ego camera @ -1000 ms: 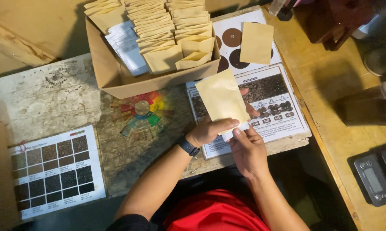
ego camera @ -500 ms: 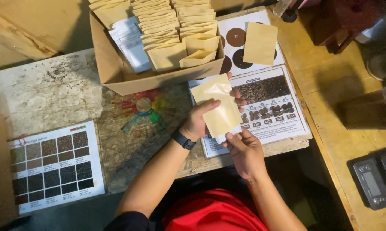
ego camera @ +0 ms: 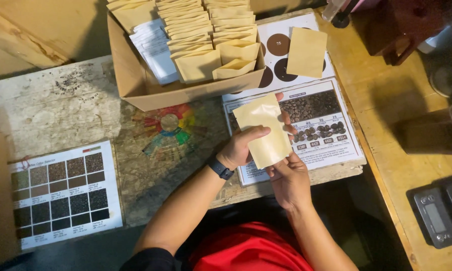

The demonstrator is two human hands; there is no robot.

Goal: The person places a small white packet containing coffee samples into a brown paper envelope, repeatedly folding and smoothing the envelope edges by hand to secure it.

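The person held one tan paper pouch [ego camera: 264, 131] upright above the front edge of the surface [ego camera: 55, 108], over a printed sheet of roasted-bean pictures [ego camera: 318, 125]. The left hand [ego camera: 242, 146] gripped the pouch along its left side, thumb laid across the front face and fingers behind, their tips showing past the right edge. The right hand [ego camera: 289, 176] pinched the lower right corner between thumb and fingers. The pouch looked flat and empty; whether its mouth was open could not be told. Handled well, this step called for a light grip at the edges only, so that the thin paper did not crease, with the face kept square to the eyes and the lower corner steadied rather than pulled. The supply stood just behind: a cardboard box [ego camera: 135, 83] packed with rows of like pouches, and a single loose pouch [ego camera: 306, 52] lay on a sheet of brown discs [ego camera: 278, 45]. A colour-swatch chart [ego camera: 60, 193] and a colour wheel [ego camera: 169, 125] lay to the left; a small scale [ego camera: 439, 216] sat well apart at right.
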